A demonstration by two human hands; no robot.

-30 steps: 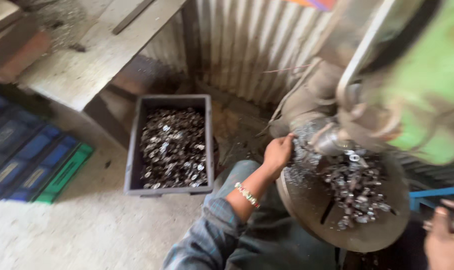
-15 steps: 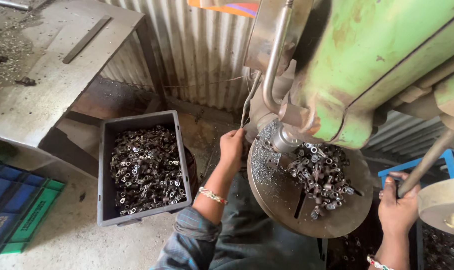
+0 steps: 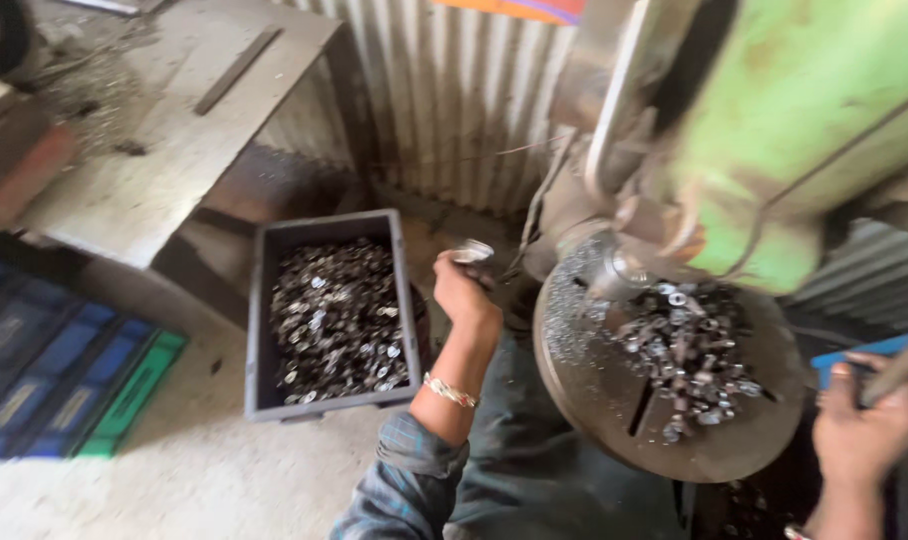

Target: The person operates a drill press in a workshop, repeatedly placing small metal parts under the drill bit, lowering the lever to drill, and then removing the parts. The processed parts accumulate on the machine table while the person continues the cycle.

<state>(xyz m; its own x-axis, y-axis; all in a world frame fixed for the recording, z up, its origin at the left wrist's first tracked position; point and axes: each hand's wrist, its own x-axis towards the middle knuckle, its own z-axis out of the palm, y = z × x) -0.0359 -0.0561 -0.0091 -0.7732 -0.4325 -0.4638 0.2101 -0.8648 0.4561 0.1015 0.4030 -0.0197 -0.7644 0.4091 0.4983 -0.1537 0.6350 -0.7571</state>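
1. Head view, left hand [image 3: 461, 290]: it is raised between the grey crate and the machine table, fingers pinched around a small shiny metal part [image 3: 473, 250], seemingly a ring or nut, though blur leaves the exact kind unclear. The part sits at the fingertips above the gap, so a loose pinch could let it fall to the floor rather than into the grey plastic crate [image 3: 264, 330] of similar small metal parts [image 3: 339, 320].

2. Head view, right hand [image 3: 859, 425]: it is curled around a lever handle [image 3: 899, 365] at the frame's right edge; how firm the hold is I cannot tell. A pull on it while the other hand is near the spindle [image 3: 614, 270] could bring fingers under the tool.

3. Head view, round machine table [image 3: 594, 400]: a heap of loose metal pieces [image 3: 689, 350] and fine swarf lies on it, close to the rim. A sleeve or wrist brushing across could sweep pieces off the edge or pick up sharp chips.

4. Head view, bracelet [image 3: 449, 390]: it hangs on the left wrist and, I judge, could snag near the green drill press [image 3: 774, 120].
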